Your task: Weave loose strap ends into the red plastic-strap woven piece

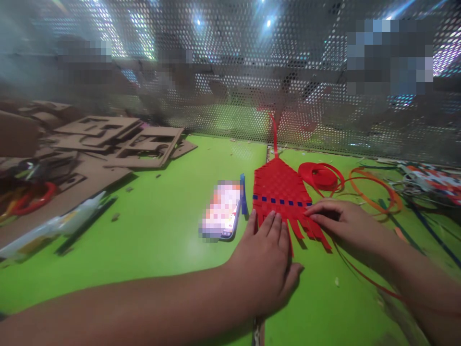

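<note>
A red woven piece made of flat strips lies on the green table, pointed at its far end, with a row of dark blue squares across it. Loose strip ends fan out at its near side. My left hand rests on those ends, palm down with fingers stretched out. At the piece's right edge, my right hand pinches a red strip between thumb and fingertips. A coil of red strip sits just beyond my right hand. To the left of the weave lies a short blue strip.
A phone with a lit screen lies left of my left hand. Cut cardboard pieces pile up at the far left, near a glue tube. Orange strip loops lie at right. A perforated metal panel borders the table's back.
</note>
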Available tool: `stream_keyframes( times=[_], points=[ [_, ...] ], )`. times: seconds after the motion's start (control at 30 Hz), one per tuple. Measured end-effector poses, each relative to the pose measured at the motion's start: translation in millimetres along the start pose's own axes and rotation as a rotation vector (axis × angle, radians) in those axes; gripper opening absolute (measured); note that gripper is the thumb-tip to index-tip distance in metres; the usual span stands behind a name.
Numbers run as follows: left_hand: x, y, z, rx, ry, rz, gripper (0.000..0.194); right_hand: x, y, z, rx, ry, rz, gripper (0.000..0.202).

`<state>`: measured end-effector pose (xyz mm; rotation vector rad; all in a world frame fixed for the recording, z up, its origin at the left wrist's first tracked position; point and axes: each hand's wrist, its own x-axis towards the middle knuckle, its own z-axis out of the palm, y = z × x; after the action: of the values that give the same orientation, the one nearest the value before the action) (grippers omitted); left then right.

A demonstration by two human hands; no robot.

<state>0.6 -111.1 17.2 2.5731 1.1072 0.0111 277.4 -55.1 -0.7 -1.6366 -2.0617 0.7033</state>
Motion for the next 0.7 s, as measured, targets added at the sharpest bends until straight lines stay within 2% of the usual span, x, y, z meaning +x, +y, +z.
stream_keyframes(
  times=[0.2,0.4,0.6,0.7],
  points=[
    [0,-1,2.4,0.010,0.022,0.004,0.084,0,1,1,0.000,-0.002,0.006,0.028],
    [0,0,2.1,0.007,0.017,0.004,0.083,-3,-2,-4,0.008,-0.067,-0.002,0.035],
    [0,-1,1.8,-0.017,0.017,0.009,0.083,-6,-3,-9,-0.072,-0.131,-0.040,0.040],
    [0,-1,1.1,-0.014,0.011,0.011,0.083,-8,-6,-9,-0.103,-0.124,-0.045,0.041]
  ],
)
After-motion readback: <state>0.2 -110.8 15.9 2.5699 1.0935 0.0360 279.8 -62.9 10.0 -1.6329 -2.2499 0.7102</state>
